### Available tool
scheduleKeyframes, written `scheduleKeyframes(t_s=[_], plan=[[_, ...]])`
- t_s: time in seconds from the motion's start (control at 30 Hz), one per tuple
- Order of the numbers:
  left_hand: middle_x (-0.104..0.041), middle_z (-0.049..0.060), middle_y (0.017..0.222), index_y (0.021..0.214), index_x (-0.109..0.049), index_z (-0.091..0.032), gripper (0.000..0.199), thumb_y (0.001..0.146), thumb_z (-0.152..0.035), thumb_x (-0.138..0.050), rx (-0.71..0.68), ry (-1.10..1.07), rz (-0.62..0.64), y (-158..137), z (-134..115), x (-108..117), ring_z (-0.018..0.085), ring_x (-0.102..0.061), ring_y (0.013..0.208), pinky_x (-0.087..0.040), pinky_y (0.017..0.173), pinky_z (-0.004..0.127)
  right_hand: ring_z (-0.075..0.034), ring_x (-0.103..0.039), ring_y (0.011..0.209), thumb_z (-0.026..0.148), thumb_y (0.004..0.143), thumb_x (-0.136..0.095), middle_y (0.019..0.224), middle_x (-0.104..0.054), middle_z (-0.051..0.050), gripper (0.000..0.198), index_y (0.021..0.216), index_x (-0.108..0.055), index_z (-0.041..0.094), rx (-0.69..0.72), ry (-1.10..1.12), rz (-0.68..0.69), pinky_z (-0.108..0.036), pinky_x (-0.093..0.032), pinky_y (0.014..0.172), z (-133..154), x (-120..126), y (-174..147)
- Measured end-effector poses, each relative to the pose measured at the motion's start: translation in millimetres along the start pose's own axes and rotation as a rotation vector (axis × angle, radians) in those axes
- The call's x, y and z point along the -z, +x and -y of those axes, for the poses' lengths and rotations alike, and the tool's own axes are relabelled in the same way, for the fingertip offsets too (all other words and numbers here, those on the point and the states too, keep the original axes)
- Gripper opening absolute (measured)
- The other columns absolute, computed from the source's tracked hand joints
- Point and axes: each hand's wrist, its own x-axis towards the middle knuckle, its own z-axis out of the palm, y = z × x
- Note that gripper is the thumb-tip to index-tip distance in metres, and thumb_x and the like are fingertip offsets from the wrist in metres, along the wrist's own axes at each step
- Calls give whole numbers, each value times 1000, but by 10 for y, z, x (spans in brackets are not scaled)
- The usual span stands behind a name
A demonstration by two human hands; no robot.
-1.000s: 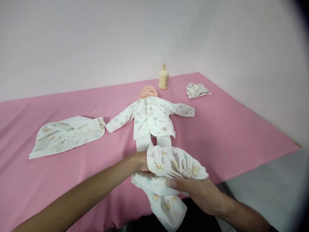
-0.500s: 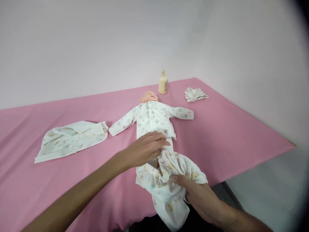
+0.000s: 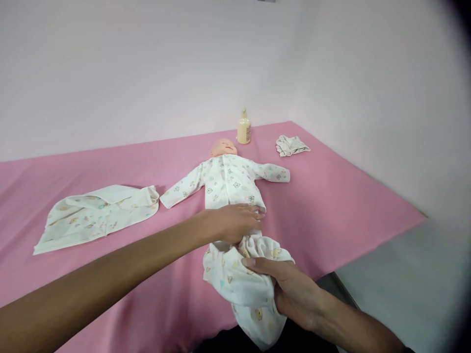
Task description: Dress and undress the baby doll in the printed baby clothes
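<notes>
A baby doll (image 3: 223, 147) lies on its back, wearing a white printed shirt (image 3: 232, 182) with both sleeves spread wide. My left hand (image 3: 235, 223) rests across the doll's waist at the shirt's hem, its visible fingers stretched out and its thumb side against the gathered cloth below. White baby pants (image 3: 245, 279) with a coloured print are bunched around the doll's lower end and hang past the table's near edge. My right hand (image 3: 290, 284) is closed on these pants, thumb on top near the waistband. The doll's legs are hidden in the cloth.
A pink sheet (image 3: 331, 211) covers the table, whose right edge slants toward me. Behind the doll's head stands a cream pump bottle (image 3: 244, 128). A small crumpled white cloth (image 3: 292, 145) lies at the back right, a folded printed garment (image 3: 99, 215) at the left.
My left hand has lowered onto the doll's waist, its fingers now flatter. My right hand has moved slightly left with the pants. The view has shifted a little.
</notes>
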Motion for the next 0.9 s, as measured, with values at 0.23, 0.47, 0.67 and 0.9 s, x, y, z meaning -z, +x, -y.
scheduleKeyframes(t_s=[0.23, 0.47, 0.67, 0.9], plan=[[-43, 14, 151, 118, -67, -20, 59, 61, -9, -78, -33, -35, -29, -3, 18, -36, 36, -31, 145, -33, 115, 53, -15, -65, 70, 22, 78, -65, 74, -70, -2, 17, 92, -71, 14, 53, 69, 45, -26, -51, 71, -25, 67, 67], [-45, 15, 149, 119, -66, -18, 49, 70, -11, -70, 4, 77, -8, 125, 4, -103, 32, -34, 144, -32, 116, 49, -18, -67, 85, 22, 81, -55, 79, -71, -3, 20, 92, -71, 18, 66, 155, 217, -28, -51, 79, -82, 100, -4], [-59, 16, 130, 113, -70, -19, 45, 68, -18, -75, -63, 194, -156, 200, 15, -195, 36, -47, 131, -27, 117, 53, -20, -67, 92, 32, 84, -59, 82, -71, -4, 21, 98, -69, 19, 151, 189, 225, -32, -51, 87, -141, 63, -16], [-55, 13, 134, 118, -65, -22, 42, 76, -18, -68, -53, 267, -265, 187, 87, -215, 28, -48, 130, -27, 117, 46, -25, -64, 103, 43, 77, -71, 94, -70, -7, 30, 98, -70, 22, 278, -23, 154, -36, -51, 89, -336, 185, -122]])
